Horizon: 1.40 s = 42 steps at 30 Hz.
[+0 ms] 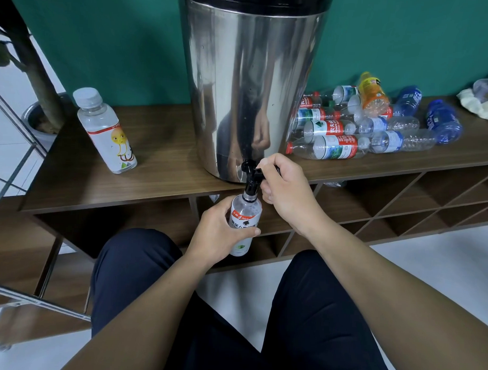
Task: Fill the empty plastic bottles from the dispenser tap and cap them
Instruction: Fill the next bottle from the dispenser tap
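A tall steel dispenser (249, 82) stands on the wooden shelf top (161, 143), its black tap (250, 179) jutting over the front edge. My left hand (216, 233) grips a clear bottle (246, 212) with a white and red label, held upright with its open neck right under the tap spout. My right hand (285, 186) is curled round the tap's black lever. A capped bottle with a yellow cartoon label (106, 130) stands on the shelf to the left. A heap of empty bottles (358, 125) lies to the dispenser's right.
The shelf unit has open cubbies (402, 201) below its top. A crumpled cloth (480, 104) lies at the far right. A potted plant trunk (39, 83) stands at the left, with a metal frame (37, 299) low on the left. My knees are in dark trousers below.
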### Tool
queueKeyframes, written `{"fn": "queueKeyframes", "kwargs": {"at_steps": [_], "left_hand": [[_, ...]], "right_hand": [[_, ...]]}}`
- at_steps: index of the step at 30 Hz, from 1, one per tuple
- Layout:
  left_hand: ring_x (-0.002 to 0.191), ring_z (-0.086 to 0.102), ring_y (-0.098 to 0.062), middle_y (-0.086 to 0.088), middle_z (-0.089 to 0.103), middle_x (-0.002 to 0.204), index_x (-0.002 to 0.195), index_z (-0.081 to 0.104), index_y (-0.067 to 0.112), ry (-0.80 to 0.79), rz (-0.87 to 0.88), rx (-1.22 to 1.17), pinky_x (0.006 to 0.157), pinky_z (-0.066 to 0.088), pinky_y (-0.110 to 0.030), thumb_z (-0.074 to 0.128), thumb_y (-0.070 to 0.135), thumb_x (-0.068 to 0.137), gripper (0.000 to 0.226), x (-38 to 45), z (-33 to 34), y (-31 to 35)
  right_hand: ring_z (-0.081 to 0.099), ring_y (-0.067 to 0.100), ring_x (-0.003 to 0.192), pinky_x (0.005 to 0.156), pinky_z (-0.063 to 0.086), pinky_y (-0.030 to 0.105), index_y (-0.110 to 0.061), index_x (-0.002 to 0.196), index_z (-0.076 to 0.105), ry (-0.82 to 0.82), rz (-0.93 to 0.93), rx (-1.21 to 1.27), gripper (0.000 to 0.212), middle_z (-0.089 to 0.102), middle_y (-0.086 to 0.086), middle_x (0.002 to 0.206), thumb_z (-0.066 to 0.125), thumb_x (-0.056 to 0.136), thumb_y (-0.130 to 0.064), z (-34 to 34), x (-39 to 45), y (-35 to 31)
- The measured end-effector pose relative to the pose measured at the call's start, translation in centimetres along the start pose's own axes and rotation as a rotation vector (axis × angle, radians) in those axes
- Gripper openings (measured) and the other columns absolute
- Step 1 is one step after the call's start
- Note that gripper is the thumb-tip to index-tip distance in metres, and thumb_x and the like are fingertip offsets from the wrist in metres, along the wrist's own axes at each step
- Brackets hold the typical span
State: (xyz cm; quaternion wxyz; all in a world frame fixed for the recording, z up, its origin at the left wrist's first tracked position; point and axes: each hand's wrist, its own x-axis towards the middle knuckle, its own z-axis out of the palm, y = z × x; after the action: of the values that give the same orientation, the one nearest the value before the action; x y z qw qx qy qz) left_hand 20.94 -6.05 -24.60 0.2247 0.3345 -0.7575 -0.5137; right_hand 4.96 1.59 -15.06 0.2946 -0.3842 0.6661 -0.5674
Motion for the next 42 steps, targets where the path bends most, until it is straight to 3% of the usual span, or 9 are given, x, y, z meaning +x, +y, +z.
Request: {"fn": "queueKeyframes", "kwargs": {"at_steps": [9, 22, 31, 42], "left_hand": [[0.116, 0.073, 0.002, 0.022, 0.079, 0.124, 0.139, 0.07, 0.035, -0.005, -0.007, -0.009, 0.108, 0.061, -0.04, 0.105, 0.032, 0.075, 0.073, 0.03, 0.06, -0.1], [0.115, 0.073, 0.002, 0.021, 0.079, 0.123, 0.138, 0.071, 0.034, -0.004, -0.003, -0.023, 0.106, 0.06, -0.035, 0.104, 0.03, 0.076, 0.071, -0.07, 0.01, 0.08], [0.115, 0.076, -0.004, 0.018, 0.08, 0.123, 0.136, 0.072, 0.034, -0.005, -0.006, -0.047, 0.108, 0.062, -0.046, 0.105, 0.028, 0.074, 0.071, 0.14, 0.13, -0.3], [0.113, 0.075, 0.0, 0.02, 0.08, 0.121, 0.135, 0.073, 0.034, -0.002, 0.007, -0.035, 0.105, 0.061, -0.037, 0.105, 0.027, 0.075, 0.069, 0.06, 0.07, -0.06]], "right_hand": [[0.038, 0.015, 0.055, 0.055, 0.03, 0.038, -0.015, 0.095, 0.061, -0.005, 0.001, 0.011, 0.027, 0.041, -0.009, 0.058, 0.053, 0.116, -0.031, -0.02, -0.02, 0.16], [0.039, 0.014, 0.056, 0.057, 0.031, 0.038, -0.02, 0.094, 0.062, -0.013, 0.003, -0.006, 0.027, 0.042, -0.01, 0.059, 0.053, 0.116, -0.034, -0.09, -0.14, 0.04], [0.038, 0.012, 0.055, 0.056, 0.03, 0.037, -0.019, 0.091, 0.06, -0.005, 0.009, 0.015, 0.028, 0.041, -0.012, 0.059, 0.054, 0.115, -0.032, 0.02, -0.01, -0.01], [0.04, 0.011, 0.056, 0.056, 0.032, 0.036, -0.019, 0.093, 0.061, -0.006, 0.009, -0.004, 0.027, 0.042, -0.012, 0.06, 0.054, 0.116, -0.031, -0.05, -0.21, -0.32]]}}
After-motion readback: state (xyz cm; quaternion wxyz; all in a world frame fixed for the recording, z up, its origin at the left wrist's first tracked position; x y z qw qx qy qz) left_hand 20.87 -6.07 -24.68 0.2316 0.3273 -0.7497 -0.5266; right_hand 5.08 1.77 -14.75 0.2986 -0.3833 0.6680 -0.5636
